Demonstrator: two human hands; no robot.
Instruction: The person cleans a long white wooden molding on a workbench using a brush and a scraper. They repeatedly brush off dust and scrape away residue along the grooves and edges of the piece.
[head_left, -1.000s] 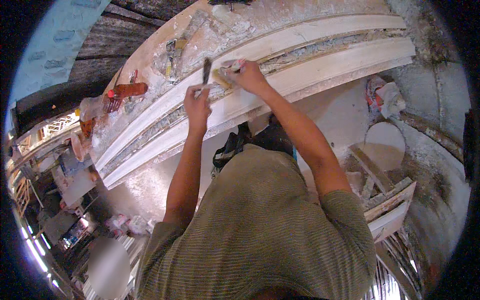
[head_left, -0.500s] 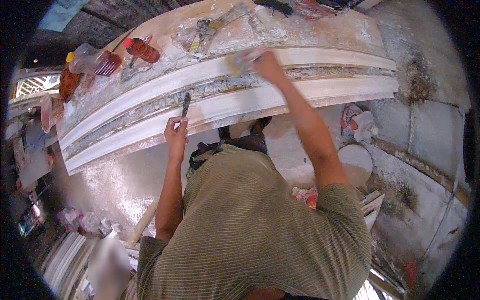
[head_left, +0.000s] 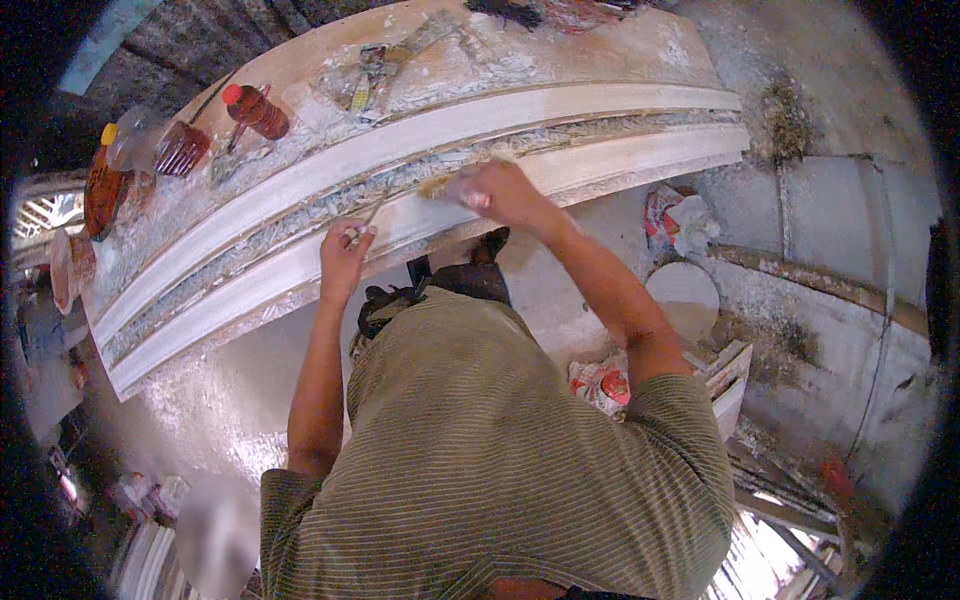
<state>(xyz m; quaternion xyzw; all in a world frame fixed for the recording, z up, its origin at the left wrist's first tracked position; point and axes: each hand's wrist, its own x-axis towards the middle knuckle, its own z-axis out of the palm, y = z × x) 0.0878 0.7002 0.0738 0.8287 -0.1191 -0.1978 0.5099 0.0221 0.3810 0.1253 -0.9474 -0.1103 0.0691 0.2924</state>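
Observation:
Two long white mouldings with grooved faces lie side by side along the workbench, the front one (head_left: 590, 158) nearer to me. A rough strip with plaster scraps (head_left: 300, 213) runs between them. My right hand (head_left: 508, 195) is closed around a brush (head_left: 434, 187) with yellowish bristles, blurred by motion. Its bristles are at the front moulding's far edge; whether they touch is hard to tell. My left hand (head_left: 343, 258) pinches a narrow metal spatula (head_left: 379, 205), seen nearly edge-on and tilted up over the front moulding.
A red-capped bottle (head_left: 258, 113), a cut-off container of reddish liquid (head_left: 182, 150) and a yellow-capped bottle (head_left: 103, 195) stand at the bench's left. Plaster-smeared tools (head_left: 368, 80) lie toward the back. A round pale lid or bucket (head_left: 684, 295) and a red-and-white bag (head_left: 672, 220) are on the right floor.
My right hand has brought the brush nearer and left, from the back moulding to the front one. The spatula in my left hand has turned and tilted right. The whole view has shifted slightly.

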